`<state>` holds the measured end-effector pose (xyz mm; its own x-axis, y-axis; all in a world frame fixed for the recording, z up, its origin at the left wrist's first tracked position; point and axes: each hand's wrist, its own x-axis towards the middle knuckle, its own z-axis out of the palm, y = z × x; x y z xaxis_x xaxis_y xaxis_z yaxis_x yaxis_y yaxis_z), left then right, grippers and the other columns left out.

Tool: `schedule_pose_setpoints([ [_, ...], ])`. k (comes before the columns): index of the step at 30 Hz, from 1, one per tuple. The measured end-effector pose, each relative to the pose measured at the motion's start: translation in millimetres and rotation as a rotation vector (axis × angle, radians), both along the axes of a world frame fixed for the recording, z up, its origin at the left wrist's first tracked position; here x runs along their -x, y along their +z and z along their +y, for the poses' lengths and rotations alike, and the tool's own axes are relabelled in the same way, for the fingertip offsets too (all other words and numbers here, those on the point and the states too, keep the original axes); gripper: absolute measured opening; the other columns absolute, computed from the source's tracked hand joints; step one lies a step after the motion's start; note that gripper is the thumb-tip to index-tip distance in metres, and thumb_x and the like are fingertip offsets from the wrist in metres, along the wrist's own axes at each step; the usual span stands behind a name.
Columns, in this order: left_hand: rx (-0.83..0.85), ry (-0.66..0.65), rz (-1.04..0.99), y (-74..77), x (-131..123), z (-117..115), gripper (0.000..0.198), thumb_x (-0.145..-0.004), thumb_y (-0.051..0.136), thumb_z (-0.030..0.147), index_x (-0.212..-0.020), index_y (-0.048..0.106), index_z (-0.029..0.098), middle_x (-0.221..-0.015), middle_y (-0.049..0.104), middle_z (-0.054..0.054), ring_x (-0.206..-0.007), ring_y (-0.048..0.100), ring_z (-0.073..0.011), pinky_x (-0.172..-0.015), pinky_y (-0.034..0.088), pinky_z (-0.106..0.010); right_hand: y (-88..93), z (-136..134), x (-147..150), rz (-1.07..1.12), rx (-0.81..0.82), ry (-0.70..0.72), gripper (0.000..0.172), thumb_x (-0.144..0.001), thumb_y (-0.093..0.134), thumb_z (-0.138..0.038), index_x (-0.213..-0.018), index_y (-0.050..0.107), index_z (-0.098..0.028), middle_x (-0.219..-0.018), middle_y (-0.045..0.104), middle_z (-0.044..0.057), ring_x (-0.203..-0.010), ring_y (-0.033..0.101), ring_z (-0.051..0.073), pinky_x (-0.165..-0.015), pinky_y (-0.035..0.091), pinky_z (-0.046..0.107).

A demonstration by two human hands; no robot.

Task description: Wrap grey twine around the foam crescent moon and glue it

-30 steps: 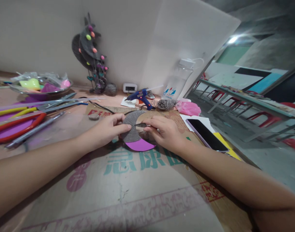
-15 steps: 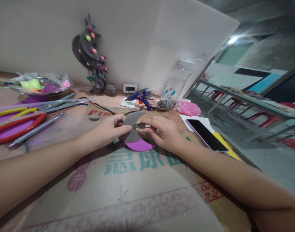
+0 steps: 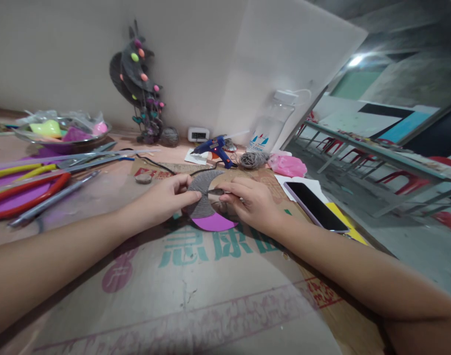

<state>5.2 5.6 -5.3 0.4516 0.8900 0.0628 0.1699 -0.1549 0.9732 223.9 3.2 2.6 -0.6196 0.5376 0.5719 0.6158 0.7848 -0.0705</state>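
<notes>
My left hand (image 3: 177, 193) grips the left edge of a grey crescent wrapped in yarn (image 3: 202, 190), its thumb lying on the wrapped face. Between the thumb and fingers of my right hand (image 3: 249, 197) is a small dark pointed tool (image 3: 215, 192), either tweezers or thread snips; I cannot tell which. Its tip points left and meets the crescent's inner edge close to my left thumb. Under the crescent lies a purple disc (image 3: 215, 223), showing at the near side. My right fingers partly cover the tool and the crescent's right side.
A blue glue gun (image 3: 216, 148) with a lit red light stands behind my hands, beside a grey yarn ball (image 3: 253, 159). A phone (image 3: 316, 207) lies at right, scissors (image 3: 29, 197) at left. Behind are a water bottle (image 3: 273, 123), a small clock (image 3: 198, 134) and a hanging moon ornament (image 3: 134, 79).
The dark tool in my right hand looks narrower, its two parts closed together at the crescent's inner edge. Both hands have stayed almost in place.
</notes>
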Motion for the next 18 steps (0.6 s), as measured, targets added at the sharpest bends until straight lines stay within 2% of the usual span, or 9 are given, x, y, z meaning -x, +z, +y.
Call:
schedule_pose_setpoints([
  [4, -0.002, 0.001, -0.006, 1.7, -0.4, -0.8, 0.011, -0.075, 0.055, 0.028, -0.078, 0.052, 0.017, -0.067, 0.054, 0.003, -0.060, 0.051, -0.0120, -0.055, 0.038, -0.024, -1.0, 0.4, -1.3, 0.085, 0.084, -0.026, 0.024, -0.090, 0.047, -0.031, -0.106, 0.060, -0.018, -0.096, 0.066, 0.007, -0.086, 0.060, 0.017, -0.076, 0.045, 0.029],
  [7, 0.008, 0.006, -0.025, 3.6, -0.3, -1.4, 0.011, -0.075, 0.056, 0.028, -0.075, 0.053, 0.017, -0.064, 0.053, 0.004, -0.057, 0.049, -0.0110, -0.053, 0.037, -0.023, -1.6, -0.5, -1.9, 0.116, 0.097, -0.041, 0.025, -0.089, 0.047, -0.033, -0.107, 0.058, -0.018, -0.095, 0.066, 0.007, -0.083, 0.060, 0.017, -0.075, 0.045, 0.030],
  [12, 0.030, -0.016, -0.065, 5.8, 0.8, -2.6, 0.010, -0.075, 0.056, 0.026, -0.072, 0.052, 0.017, -0.062, 0.051, 0.005, -0.053, 0.047, -0.0091, -0.050, 0.036, -0.021, -1.2, -1.6, -0.8, 0.090, 0.109, -0.046, 0.025, -0.089, 0.048, -0.035, -0.104, 0.058, -0.017, -0.092, 0.066, 0.006, -0.080, 0.060, 0.016, -0.073, 0.045, 0.030],
  [18, 0.040, 0.017, -0.057, 6.3, -0.7, -3.1, 0.013, -0.073, 0.058, 0.029, -0.077, 0.054, 0.017, -0.064, 0.053, 0.003, -0.056, 0.048, -0.0107, -0.052, 0.037, -0.023, -1.8, 1.0, -1.4, 0.018, 0.101, -0.030, 0.025, -0.091, 0.044, -0.033, -0.102, 0.059, -0.017, -0.097, 0.067, 0.007, -0.088, 0.060, 0.018, -0.077, 0.044, 0.030],
])
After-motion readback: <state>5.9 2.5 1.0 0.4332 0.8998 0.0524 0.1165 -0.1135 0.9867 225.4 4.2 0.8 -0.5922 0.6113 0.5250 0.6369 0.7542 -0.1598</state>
